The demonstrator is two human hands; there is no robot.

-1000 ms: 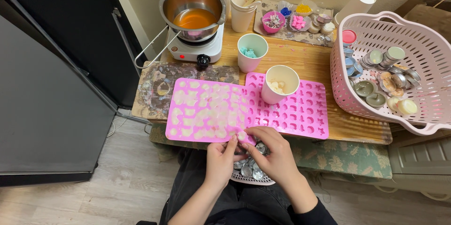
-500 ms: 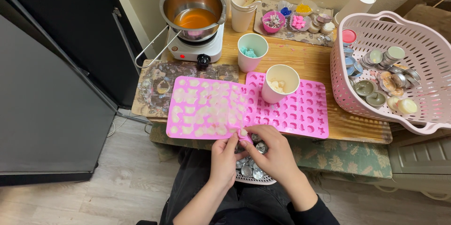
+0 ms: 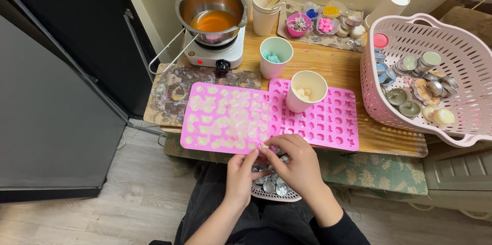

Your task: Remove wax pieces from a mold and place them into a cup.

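Note:
Both my hands meet at the near right corner of a pink silicone mould (image 3: 220,117) whose cavities hold pale wax shapes. My left hand (image 3: 240,176) pinches that corner from below, thumb and forefinger up. My right hand (image 3: 298,162) curls over the same corner from the right, its fingertips touching the left hand's. Between the fingertips shows a small pale bit of wax (image 3: 263,147). Under the hands, on my lap, sits a small white basket (image 3: 279,197) holding several metal tealight cups.
A second pink mould (image 3: 333,122) with empty cavities lies to the right, a white cup (image 3: 306,91) on it. Behind stand a cup of blue wax (image 3: 275,56), a pot of amber liquid (image 3: 212,12) on a hotplate, and small dishes. A pink laundry basket (image 3: 451,30) is at right.
My hands have slid slightly nearer me along the mould's corner. The pale wax piece, plainly visible a second ago, is now mostly covered by my fingertips.

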